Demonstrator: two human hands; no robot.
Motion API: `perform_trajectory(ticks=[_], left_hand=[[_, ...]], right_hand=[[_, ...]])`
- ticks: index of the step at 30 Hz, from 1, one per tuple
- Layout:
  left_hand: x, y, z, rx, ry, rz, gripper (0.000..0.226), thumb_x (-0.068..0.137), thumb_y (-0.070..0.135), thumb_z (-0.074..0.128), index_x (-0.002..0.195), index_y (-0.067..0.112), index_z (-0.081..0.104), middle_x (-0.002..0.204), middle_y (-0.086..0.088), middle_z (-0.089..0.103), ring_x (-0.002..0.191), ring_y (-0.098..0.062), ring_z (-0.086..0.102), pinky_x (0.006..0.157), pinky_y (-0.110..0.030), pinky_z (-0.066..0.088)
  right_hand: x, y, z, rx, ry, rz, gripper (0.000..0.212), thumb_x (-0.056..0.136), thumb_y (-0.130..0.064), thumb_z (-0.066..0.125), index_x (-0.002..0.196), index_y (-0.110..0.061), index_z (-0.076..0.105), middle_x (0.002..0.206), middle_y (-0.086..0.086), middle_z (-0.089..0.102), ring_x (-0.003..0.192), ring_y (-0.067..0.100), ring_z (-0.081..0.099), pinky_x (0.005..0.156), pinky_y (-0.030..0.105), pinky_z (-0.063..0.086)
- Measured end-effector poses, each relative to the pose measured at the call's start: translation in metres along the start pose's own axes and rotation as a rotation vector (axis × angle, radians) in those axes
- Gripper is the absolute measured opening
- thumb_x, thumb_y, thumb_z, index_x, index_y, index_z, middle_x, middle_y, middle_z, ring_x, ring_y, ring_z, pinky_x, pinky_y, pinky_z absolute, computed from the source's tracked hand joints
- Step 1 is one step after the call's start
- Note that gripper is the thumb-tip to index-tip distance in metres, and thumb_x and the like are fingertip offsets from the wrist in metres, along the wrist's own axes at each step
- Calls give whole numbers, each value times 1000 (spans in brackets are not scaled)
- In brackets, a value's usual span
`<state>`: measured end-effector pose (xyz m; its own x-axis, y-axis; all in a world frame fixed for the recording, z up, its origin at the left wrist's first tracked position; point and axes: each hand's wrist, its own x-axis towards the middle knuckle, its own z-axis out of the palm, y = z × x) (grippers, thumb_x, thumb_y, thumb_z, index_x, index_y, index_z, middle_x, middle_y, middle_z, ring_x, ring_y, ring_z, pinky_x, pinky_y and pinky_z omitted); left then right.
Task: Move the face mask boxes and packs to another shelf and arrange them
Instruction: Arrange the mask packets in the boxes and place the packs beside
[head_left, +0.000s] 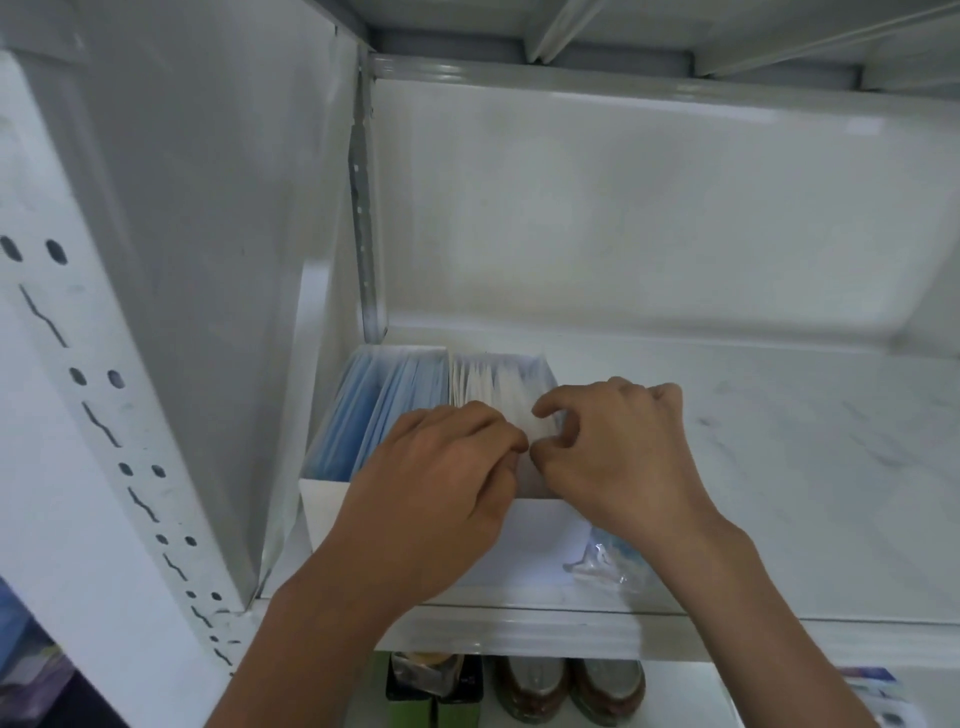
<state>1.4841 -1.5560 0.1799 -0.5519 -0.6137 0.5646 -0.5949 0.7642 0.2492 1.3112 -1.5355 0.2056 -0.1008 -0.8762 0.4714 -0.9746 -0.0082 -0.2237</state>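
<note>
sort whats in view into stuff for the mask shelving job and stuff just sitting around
Job:
white box
blue masks
white masks
clear mask pack
shelf
left hand
right hand

Lying about:
jars on the shelf below
green cartons

White box holds blue masks and white masks.
</note>
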Motion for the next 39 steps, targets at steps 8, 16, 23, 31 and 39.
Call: perform_trajectory(ticks=[8,16,23,31,39], left_hand=[[1,-3,4,10,-32,-18,34,94,27,38,100,18,70,95,3,71,83,-16,66,85,-45,56],[6,4,-6,109,-118,-12,57,87,30,28,126,17,68,135,-1,65,126,-21,58,113,-50,39],[9,1,-9,105,-140,-82,51,93,38,20,101,25,68,102,10,67,100,-11,60,110,-42,37],[14,0,-2,198,-167,-130,26,99,34,37,105,30,62,102,11,60,99,-11,51,99,-33,37],[11,-1,-3,222,-183,-143,34,95,33,29,101,29,63,103,11,57,99,-10,49,95,-30,38]], right_hand=[[-17,-1,-3,-156,107,-73,24,85,-24,58,95,-30,78,60,-5,61,78,19,55,79,34,23],[-22,9,-3,-34,-157,-152,38,99,-30,29,125,-37,55,111,-15,59,108,16,47,102,39,27],[-16,14,5,-14,-166,-69,42,94,-48,47,133,-36,55,133,-15,46,119,14,40,92,33,24],[-7,-5,1,6,-219,-9,33,94,-43,47,100,-13,61,112,3,48,102,24,45,91,40,42],[3,-18,1,-110,-257,54,40,94,-47,44,65,-21,33,97,2,36,89,24,38,78,37,30]])
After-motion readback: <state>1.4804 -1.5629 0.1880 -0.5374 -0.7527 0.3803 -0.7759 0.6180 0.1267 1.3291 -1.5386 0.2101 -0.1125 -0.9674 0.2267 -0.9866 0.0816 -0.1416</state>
